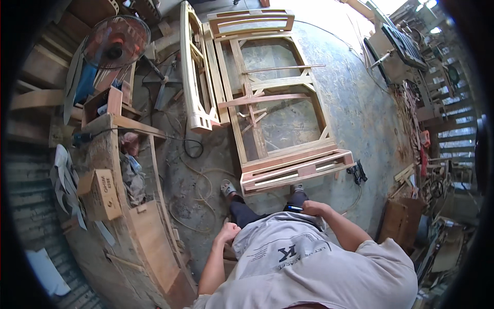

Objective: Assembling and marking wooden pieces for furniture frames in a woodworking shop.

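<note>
At my left hip, my left hand (229,233) is curled into a fist beside the grey shirt, and nothing shows in it. My right hand (312,208) is held at the waist, its fingers closed round a slim blue pen-like object (295,208). Just past my feet lies a large wooden furniture frame (278,156) with slatted ends and two open bays. Loose thin strips and a curved wooden piece (267,98) rest across it. Against its left side stands a second, narrow wooden frame (194,67). Neither hand touches the frames.
A workbench (103,149) on the left carries a cardboard box (100,194) and scraps. A fan (117,44) stands beyond it. A hose (208,193) loops over the floor near my left foot. A black power tool (356,172) sits by the frame's right corner; timber lines the right wall.
</note>
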The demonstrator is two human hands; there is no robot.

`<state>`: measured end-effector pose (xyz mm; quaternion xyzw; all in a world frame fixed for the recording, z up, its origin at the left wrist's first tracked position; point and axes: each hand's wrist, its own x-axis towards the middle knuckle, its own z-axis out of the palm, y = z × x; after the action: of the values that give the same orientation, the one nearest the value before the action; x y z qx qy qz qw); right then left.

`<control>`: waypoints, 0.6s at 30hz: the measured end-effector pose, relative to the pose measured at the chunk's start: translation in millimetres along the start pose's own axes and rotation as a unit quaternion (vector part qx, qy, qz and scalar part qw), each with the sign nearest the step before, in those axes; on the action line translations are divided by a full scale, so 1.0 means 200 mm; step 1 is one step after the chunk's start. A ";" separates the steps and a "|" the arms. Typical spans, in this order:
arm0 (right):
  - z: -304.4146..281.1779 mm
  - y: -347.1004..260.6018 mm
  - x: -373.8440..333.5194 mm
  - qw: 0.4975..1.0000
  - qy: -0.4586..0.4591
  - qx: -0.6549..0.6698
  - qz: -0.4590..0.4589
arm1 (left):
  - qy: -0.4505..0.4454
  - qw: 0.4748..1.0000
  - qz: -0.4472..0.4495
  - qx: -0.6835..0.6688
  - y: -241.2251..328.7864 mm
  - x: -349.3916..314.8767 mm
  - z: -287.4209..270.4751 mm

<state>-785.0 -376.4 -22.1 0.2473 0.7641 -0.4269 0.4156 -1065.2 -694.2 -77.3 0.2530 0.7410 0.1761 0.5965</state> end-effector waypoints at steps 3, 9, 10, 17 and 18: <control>0.07 -0.17 -0.01 0.999 0.021 0.038 0.016 | -0.018 1.000 0.017 0.006 -0.09 0.00 -0.21; 0.21 -0.33 0.07 0.974 0.088 0.184 0.094 | 0.010 0.981 0.183 0.059 0.17 0.12 -0.63; 0.23 -0.34 0.09 0.969 0.110 0.207 0.078 | 0.023 0.976 0.218 0.003 0.34 0.11 -0.69; 0.23 -0.31 0.13 0.929 0.142 0.338 0.049 | -0.185 0.766 0.582 -0.202 1.79 -0.84 -0.98; 0.21 -0.31 0.12 0.927 0.152 0.341 0.041 | -0.286 0.698 0.610 -0.241 1.90 -0.96 -0.95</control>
<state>-825.5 -443.7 -25.9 0.4672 0.6154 -0.6019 0.2020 -1157.3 -491.7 331.7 0.5355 0.1498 0.5935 0.5819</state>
